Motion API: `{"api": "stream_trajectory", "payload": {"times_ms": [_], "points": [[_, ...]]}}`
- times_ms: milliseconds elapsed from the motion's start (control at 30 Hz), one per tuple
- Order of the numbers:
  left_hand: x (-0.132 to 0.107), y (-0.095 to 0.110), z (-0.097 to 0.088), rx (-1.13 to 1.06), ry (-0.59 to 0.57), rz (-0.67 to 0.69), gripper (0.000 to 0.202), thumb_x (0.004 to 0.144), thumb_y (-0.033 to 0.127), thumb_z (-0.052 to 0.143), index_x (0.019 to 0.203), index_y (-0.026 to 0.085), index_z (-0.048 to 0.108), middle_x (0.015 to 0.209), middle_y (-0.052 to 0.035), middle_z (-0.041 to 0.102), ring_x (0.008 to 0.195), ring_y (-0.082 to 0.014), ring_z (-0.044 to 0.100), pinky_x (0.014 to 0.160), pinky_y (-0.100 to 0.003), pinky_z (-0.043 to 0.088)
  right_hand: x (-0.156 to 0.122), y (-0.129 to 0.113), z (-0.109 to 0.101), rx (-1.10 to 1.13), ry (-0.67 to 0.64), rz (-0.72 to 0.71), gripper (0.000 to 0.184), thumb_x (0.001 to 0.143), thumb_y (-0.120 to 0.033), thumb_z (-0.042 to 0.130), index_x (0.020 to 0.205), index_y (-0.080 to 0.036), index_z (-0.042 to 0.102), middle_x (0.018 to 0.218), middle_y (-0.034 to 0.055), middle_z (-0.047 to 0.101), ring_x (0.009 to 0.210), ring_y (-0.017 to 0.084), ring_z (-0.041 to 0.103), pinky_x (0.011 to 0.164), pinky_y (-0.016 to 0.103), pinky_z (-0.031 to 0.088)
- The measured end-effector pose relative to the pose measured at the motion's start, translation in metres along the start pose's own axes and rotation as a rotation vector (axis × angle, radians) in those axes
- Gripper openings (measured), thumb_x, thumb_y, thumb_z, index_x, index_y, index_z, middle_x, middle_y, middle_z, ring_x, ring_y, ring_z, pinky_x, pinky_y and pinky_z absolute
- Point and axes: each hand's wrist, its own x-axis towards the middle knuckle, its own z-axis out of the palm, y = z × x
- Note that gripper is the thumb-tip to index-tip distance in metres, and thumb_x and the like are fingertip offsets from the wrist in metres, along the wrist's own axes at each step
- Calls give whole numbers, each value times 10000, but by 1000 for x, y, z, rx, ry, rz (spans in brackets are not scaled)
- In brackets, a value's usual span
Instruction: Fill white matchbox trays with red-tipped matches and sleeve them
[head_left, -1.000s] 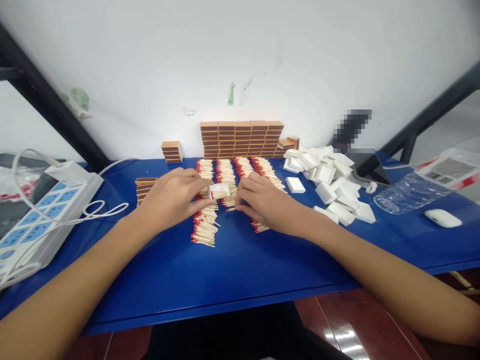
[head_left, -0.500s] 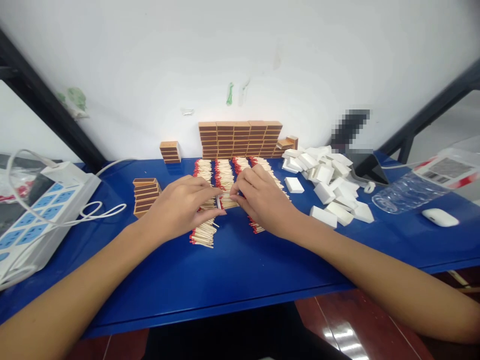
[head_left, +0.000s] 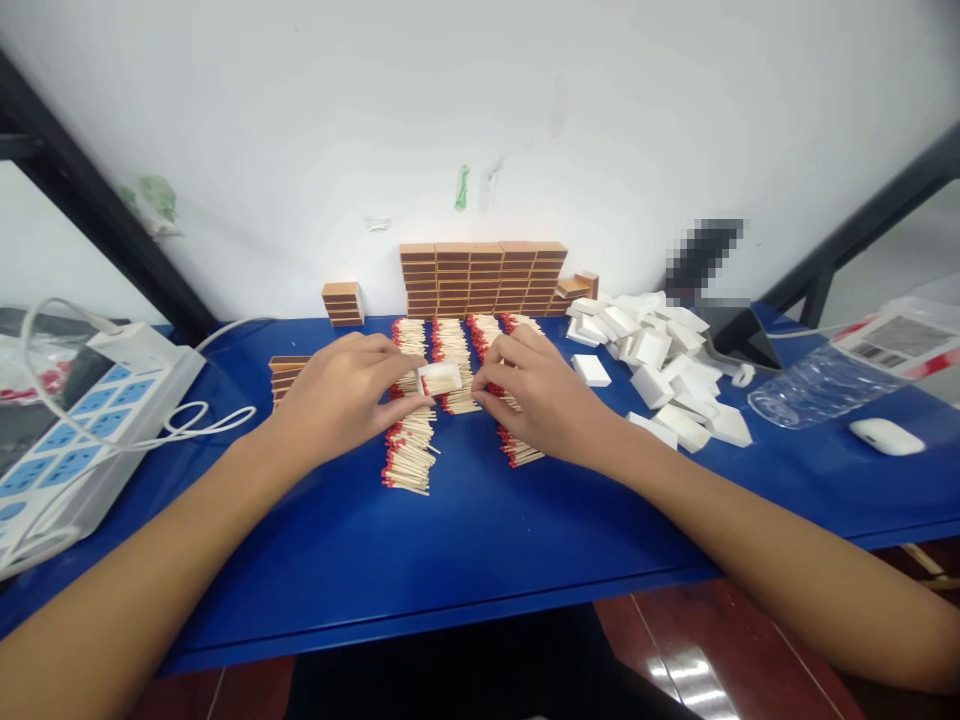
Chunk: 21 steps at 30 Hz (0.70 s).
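Note:
My left hand (head_left: 352, 385) pinches the left end of a small white matchbox tray (head_left: 442, 370) between thumb and fingers. Matches (head_left: 441, 385) lie inside the tray, which hovers over rows of loose matches. My right hand (head_left: 536, 390) is just right of the tray, apart from it, with curled fingers close together; whether anything is between the fingertips is hidden. Below the hands, red-headed matches lie in several rows, with the left row (head_left: 409, 465) stretching nearest to me and the right row (head_left: 521, 450) partly under my right hand.
Stacked brown matchboxes (head_left: 484, 280) stand against the wall, with a smaller stack (head_left: 343, 303) to their left. More boxes (head_left: 285, 375) sit behind my left hand. White trays (head_left: 667, 350) are heaped at right, near a plastic bottle (head_left: 810, 385). A power strip (head_left: 97, 430) lies left.
The tray has tipped so its inside and the matches in it now show. My right fingers have drawn slightly right, away from it. My left hand has shifted a little left.

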Motion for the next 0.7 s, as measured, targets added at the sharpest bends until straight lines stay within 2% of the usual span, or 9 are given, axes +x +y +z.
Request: {"api": "stream_trajectory", "payload": {"times_ms": [200,467,700], "points": [[-1,-3,2,-2,-19,-7,352,955,443,692,1129,144,756,961,-109,772,898,-254,732,832,-383,578,-3,5,11,33,-146,-36,98,971,-180,634,910,-168,710,973,104,611,960,245,478,849,391,407],[0,0,2,1,-6,12,362,955,457,695,1125,143,754,983,-114,776,909,-254,739,835,-376,572,-2,6,12,16,-165,-41,75,978,-180,637,963,-155,706,977,108,612,965,247,474,873,389,423],[0,0,3,7,-15,20,353,960,447,688,1133,146,751,985,-113,774,906,-250,733,833,-372,560,-2,5,15,-3,-207,-44,156,1012,-215,587,924,-144,695,962,123,611,962,258,474,870,396,425]]}}
